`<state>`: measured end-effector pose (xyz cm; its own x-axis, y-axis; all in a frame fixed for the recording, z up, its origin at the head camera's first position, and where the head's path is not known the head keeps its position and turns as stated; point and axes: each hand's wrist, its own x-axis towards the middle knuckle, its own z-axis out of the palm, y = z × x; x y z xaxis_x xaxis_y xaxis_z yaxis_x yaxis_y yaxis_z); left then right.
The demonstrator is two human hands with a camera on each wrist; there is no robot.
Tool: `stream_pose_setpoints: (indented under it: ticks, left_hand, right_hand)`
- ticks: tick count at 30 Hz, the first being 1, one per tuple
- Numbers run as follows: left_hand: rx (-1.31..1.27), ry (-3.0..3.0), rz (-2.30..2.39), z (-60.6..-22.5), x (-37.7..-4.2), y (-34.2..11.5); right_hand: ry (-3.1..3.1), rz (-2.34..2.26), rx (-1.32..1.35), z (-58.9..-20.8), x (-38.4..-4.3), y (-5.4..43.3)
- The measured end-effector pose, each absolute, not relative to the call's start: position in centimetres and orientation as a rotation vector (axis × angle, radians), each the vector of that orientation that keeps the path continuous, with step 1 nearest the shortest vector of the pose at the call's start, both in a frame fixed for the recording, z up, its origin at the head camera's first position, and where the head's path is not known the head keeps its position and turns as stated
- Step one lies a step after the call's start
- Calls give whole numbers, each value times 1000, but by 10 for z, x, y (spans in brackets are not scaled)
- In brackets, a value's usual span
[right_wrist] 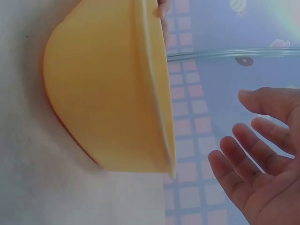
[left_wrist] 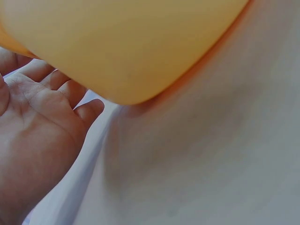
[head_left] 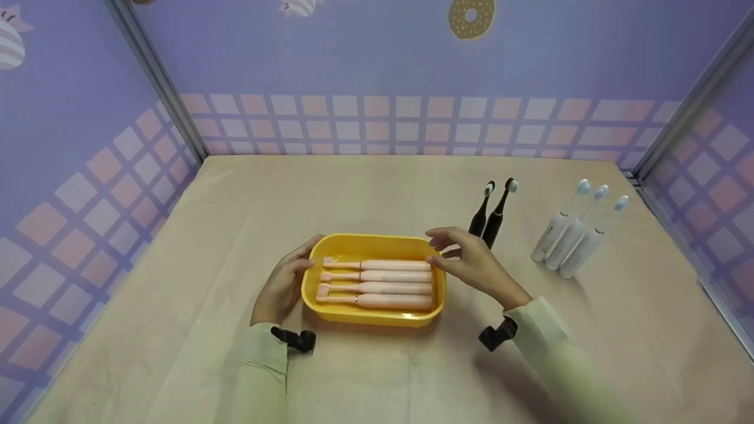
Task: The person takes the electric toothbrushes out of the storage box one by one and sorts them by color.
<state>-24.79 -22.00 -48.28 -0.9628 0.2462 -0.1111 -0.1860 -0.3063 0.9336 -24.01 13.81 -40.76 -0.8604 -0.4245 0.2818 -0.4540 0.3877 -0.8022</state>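
A yellow plastic basin (head_left: 377, 321) sits on the cloth-covered table, holding several pink electric toothbrushes (head_left: 394, 288) side by side with their heads to the left. My left hand (head_left: 283, 285) grips the basin's left end, thumb at the rim and fingers along the outer wall. From the left wrist, the hand (left_wrist: 42, 112) shows beside the basin's wall (left_wrist: 126, 51), some fingers hidden behind it. Over the right end of the rim hovers my right hand (head_left: 474, 262), fingers loosely bent with nothing in them. The right wrist view shows that hand (right_wrist: 262, 154) apart from the basin (right_wrist: 98, 89).
Two black electric toothbrushes (head_left: 493, 227) lie just beyond my right hand, partly hidden by it. Farther right are three white electric toothbrushes (head_left: 568, 241) close together. Patterned purple panels (head_left: 406, 65) wall in the table (head_left: 235, 194) at the back and sides.
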Motion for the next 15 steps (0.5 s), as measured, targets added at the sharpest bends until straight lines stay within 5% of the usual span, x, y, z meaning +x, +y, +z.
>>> stream_pose_setpoints:
  ticks: [15]
  left_hand:
    - [45, 1658, 2350, -480, -247, -218]
  right_hand:
    - [-2824, 1353, 988, -395, -254, 118]
